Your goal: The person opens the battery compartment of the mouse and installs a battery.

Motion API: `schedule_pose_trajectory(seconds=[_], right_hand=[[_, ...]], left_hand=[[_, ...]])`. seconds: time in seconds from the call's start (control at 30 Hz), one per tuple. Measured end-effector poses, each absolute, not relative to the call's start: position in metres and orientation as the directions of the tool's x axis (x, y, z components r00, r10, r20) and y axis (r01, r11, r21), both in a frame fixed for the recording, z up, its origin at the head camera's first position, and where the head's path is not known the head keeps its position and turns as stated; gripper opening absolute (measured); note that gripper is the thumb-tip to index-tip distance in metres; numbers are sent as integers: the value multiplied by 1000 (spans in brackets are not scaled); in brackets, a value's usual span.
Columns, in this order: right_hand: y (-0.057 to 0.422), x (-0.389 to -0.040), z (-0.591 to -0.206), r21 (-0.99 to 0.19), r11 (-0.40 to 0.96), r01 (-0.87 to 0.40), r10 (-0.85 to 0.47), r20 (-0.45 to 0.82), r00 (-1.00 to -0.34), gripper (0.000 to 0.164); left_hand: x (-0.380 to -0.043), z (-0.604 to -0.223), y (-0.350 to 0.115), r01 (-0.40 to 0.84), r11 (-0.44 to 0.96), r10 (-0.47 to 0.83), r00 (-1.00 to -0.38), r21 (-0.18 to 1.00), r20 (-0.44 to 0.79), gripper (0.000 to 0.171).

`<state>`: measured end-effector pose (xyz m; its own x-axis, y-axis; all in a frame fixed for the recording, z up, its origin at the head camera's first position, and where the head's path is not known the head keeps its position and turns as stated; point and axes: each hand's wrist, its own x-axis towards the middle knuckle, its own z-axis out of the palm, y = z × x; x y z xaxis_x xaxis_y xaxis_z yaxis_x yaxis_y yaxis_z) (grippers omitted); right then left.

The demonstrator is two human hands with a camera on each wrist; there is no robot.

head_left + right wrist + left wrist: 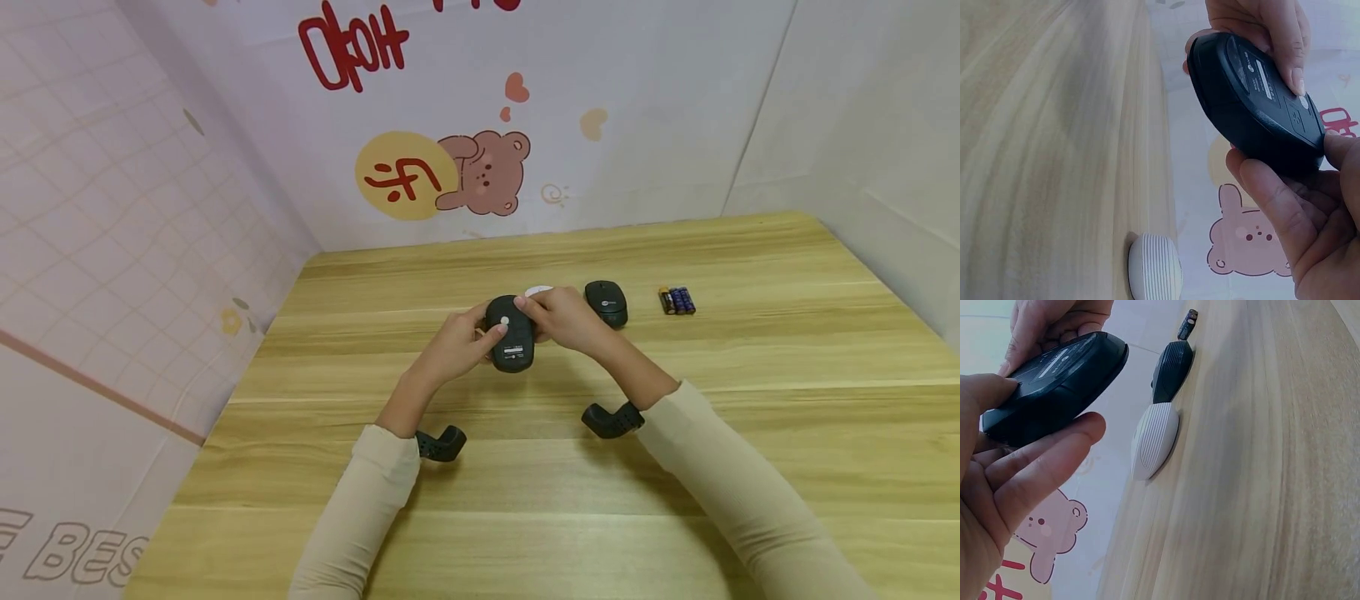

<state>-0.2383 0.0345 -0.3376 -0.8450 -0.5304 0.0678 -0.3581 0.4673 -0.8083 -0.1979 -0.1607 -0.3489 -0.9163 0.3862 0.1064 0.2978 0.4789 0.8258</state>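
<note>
A black computer mouse (513,350) is held up off the table between both hands, its labelled underside turned toward the head camera. My left hand (453,346) grips one side, with the thumb lying on the underside by a round white spot. At the far end, my right hand (567,318) pinches the mouse with its thumb on the edge and fingers beneath. The right wrist view shows the same mouse (1254,100) tilted, with a white label strip and a panel outline on its underside.
Behind the hands a white ribbed mouse (1157,440) sits on the wooden table (510,483), partly hidden in the head view. Right of it stands a second black mouse (605,302), then a row of several batteries (677,301). A printed cloth wall (645,150) rises behind the table.
</note>
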Motion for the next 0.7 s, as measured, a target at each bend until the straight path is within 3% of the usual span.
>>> schedule_pose_trajectory(seconds=[0.5, 0.7], right_hand=[[35, -232, -337, -806, 439, -397, -576, 87, -813, 28], [38, -231, -338, -771, 442, -459, -607, 119, -786, 46]], left_hand=[[-196, -348, -163, 227, 440, 360, -931, 869, 61, 41], [-196, -349, -164, 204, 435, 350, -936, 877, 45, 41]])
